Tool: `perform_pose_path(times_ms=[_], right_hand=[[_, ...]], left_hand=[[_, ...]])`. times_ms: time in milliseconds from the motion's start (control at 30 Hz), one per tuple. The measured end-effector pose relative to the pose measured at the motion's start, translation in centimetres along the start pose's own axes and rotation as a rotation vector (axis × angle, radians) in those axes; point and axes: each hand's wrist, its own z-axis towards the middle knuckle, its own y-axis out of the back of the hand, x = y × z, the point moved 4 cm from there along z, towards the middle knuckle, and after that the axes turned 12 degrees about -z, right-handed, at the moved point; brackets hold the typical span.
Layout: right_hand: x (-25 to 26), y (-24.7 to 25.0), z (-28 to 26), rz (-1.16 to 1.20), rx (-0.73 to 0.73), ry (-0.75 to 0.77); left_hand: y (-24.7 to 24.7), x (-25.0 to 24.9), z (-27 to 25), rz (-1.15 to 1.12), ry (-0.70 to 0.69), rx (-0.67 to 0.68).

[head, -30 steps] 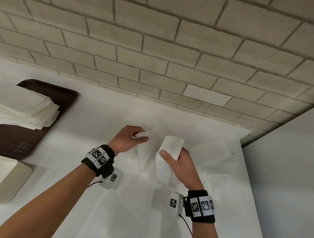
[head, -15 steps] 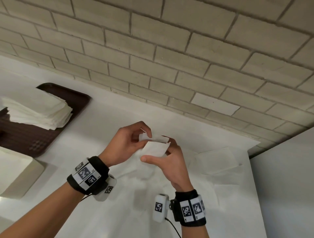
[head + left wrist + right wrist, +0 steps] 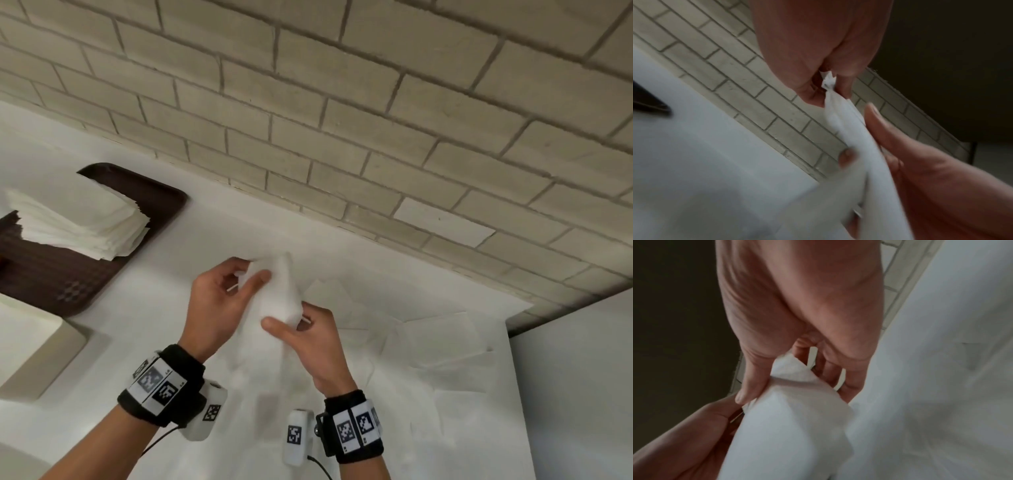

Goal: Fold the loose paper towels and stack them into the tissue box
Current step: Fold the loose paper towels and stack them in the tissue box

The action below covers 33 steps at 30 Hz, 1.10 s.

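Note:
A white paper towel (image 3: 279,291) hangs lifted between both hands above the white table. My left hand (image 3: 226,294) pinches its upper far edge with thumb and fingers, and the left wrist view shows that towel (image 3: 846,123) squeezed between them. My right hand (image 3: 301,334) pinches the lower near corner, with the towel (image 3: 797,402) draped over the thumb side in the right wrist view. Several loose towels (image 3: 438,339) lie flat on the table at the right. The cream tissue box (image 3: 37,356) sits at the left edge, only partly in view.
A dark brown tray (image 3: 68,284) at the far left carries a stack of folded towels (image 3: 82,222). A brick wall (image 3: 342,120) runs along the table's far edge. A grey panel (image 3: 575,394) borders the table on the right.
Both hands raised the towel off the table and came together. The left hand now holds the upper edge and the right the lower corner, so the sheet hangs stretched between them.

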Motion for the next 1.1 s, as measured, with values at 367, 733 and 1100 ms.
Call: perform_pose_path(times_ms=[367, 733, 1100], right_hand=[[-4.0, -2.6, 1.6, 0.02, -0.003, -0.113], [-11.6, 7.5, 12.7, -1.029, -0.314, -0.284], [-13.3, 8.9, 15.1, -1.101, -0.218, -0.359]], left_hand=[[0.0, 9.1, -1.7, -0.468, 0.523, -0.081], [6.3, 16.1, -1.4, 0.131, 0.504, -0.106], [6.5, 14.9, 0.0, 0.073, 0.44, -0.156]])
